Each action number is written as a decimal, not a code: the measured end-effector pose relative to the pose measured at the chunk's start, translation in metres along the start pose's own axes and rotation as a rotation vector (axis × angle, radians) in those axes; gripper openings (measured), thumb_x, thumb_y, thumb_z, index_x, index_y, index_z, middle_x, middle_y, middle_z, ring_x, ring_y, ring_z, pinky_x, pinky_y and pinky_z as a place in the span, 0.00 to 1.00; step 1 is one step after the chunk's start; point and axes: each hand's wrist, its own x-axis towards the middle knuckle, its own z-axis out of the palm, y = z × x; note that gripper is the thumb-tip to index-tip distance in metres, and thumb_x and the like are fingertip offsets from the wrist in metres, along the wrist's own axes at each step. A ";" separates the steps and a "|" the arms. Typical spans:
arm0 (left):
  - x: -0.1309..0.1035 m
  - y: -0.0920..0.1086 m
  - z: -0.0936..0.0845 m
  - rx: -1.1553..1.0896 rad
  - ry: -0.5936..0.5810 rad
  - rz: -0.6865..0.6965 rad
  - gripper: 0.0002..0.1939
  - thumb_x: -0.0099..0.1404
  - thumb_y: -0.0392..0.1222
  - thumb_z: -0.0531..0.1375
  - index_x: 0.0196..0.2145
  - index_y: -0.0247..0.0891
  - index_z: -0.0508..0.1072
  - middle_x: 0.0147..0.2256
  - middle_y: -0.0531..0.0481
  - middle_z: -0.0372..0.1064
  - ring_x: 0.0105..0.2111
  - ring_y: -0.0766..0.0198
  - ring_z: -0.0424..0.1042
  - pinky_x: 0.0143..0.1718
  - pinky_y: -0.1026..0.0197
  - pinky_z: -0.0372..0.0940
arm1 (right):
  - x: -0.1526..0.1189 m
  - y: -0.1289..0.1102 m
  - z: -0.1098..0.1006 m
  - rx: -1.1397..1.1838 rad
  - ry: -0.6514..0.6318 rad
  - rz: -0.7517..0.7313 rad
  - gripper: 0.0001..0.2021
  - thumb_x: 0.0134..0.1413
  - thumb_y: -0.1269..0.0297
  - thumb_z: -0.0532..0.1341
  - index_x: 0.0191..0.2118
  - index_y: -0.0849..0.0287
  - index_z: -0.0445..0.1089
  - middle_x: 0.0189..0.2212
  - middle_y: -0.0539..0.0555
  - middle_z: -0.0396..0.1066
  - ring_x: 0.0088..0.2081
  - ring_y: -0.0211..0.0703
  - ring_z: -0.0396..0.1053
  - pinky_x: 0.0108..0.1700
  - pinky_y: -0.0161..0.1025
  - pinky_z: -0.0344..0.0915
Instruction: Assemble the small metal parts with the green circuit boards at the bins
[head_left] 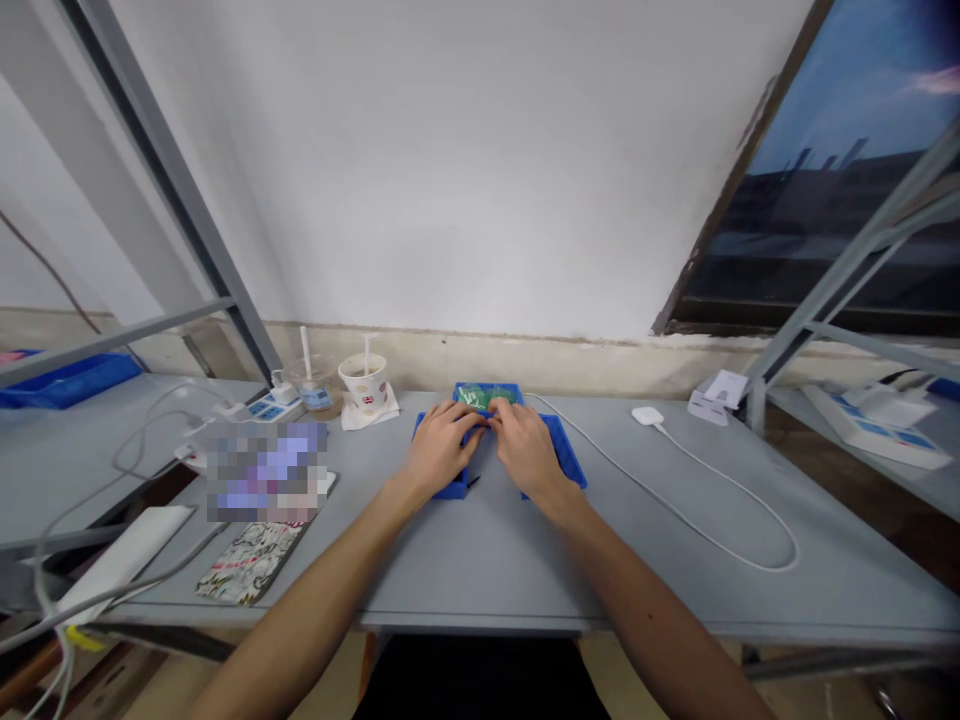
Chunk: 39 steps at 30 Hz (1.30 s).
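Note:
Both hands meet near the middle of the grey table, fingertips close together. My left hand (442,443) is over a blue tray (452,490) on the left, its fingers bent inward. My right hand (525,445) is over another blue tray (568,455) on the right, fingers curled toward the left ones. Both hands look closed on something too small to make out. Just beyond the fingertips is a third blue tray (487,387) with green pieces (480,397) in it. A small dark tool (473,482) lies beside the left tray.
Two cups with straws, one paper (365,385) and one clear (319,393), stand at the back left. A patterned pouch (251,560) and a power strip (274,405) are on the left. A white cable (675,505) with a charger (647,416) curves across the right.

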 end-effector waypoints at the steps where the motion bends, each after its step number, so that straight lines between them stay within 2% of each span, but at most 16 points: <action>1: 0.000 0.000 0.000 -0.007 0.000 0.015 0.09 0.74 0.41 0.56 0.45 0.43 0.77 0.47 0.47 0.75 0.49 0.54 0.69 0.52 0.50 0.64 | 0.000 -0.001 0.000 0.019 0.012 -0.010 0.09 0.69 0.73 0.52 0.49 0.59 0.68 0.37 0.58 0.76 0.41 0.50 0.71 0.44 0.42 0.60; 10: 0.001 0.002 -0.003 -0.037 0.031 0.015 0.09 0.74 0.42 0.56 0.42 0.41 0.76 0.40 0.47 0.75 0.44 0.55 0.70 0.47 0.53 0.65 | 0.000 -0.001 0.001 0.151 0.062 -0.056 0.11 0.73 0.67 0.49 0.53 0.59 0.65 0.43 0.60 0.77 0.45 0.51 0.73 0.48 0.45 0.61; 12: 0.001 0.002 -0.002 -0.029 0.022 -0.010 0.08 0.73 0.40 0.57 0.42 0.41 0.76 0.38 0.47 0.75 0.42 0.55 0.71 0.46 0.53 0.65 | 0.000 -0.001 0.000 0.169 0.070 -0.050 0.12 0.72 0.70 0.47 0.53 0.59 0.65 0.45 0.60 0.77 0.46 0.51 0.72 0.49 0.45 0.61; 15: 0.001 0.002 -0.002 -0.013 0.016 -0.074 0.06 0.71 0.39 0.58 0.41 0.41 0.76 0.35 0.48 0.74 0.39 0.56 0.72 0.45 0.54 0.65 | -0.001 -0.001 -0.002 0.156 0.059 -0.061 0.16 0.65 0.77 0.48 0.52 0.60 0.67 0.46 0.60 0.75 0.47 0.51 0.71 0.50 0.45 0.61; 18: 0.001 0.003 -0.003 -0.032 0.028 -0.097 0.06 0.70 0.38 0.59 0.43 0.41 0.75 0.37 0.48 0.75 0.40 0.56 0.73 0.47 0.54 0.65 | -0.001 0.000 -0.003 0.110 0.018 -0.081 0.18 0.60 0.79 0.51 0.51 0.61 0.69 0.46 0.61 0.73 0.48 0.51 0.69 0.51 0.45 0.62; 24: 0.000 0.002 -0.003 -0.045 0.061 -0.090 0.05 0.72 0.40 0.58 0.42 0.40 0.73 0.37 0.47 0.75 0.41 0.55 0.73 0.45 0.54 0.65 | -0.001 -0.003 0.000 0.106 -0.007 -0.112 0.14 0.63 0.75 0.54 0.52 0.62 0.68 0.47 0.61 0.72 0.49 0.52 0.69 0.51 0.46 0.64; 29: 0.000 0.001 -0.005 -0.092 0.118 -0.070 0.06 0.74 0.42 0.58 0.40 0.40 0.74 0.36 0.48 0.75 0.40 0.56 0.72 0.44 0.55 0.65 | -0.001 0.000 0.002 0.134 0.050 -0.143 0.10 0.68 0.74 0.54 0.48 0.61 0.70 0.45 0.60 0.75 0.48 0.52 0.70 0.50 0.47 0.65; 39: 0.000 -0.001 -0.001 -0.080 0.103 -0.043 0.10 0.76 0.41 0.54 0.44 0.40 0.75 0.41 0.48 0.78 0.42 0.56 0.74 0.46 0.55 0.65 | 0.000 0.000 0.000 0.173 0.124 -0.103 0.12 0.68 0.73 0.54 0.51 0.61 0.71 0.44 0.60 0.75 0.47 0.52 0.72 0.50 0.47 0.67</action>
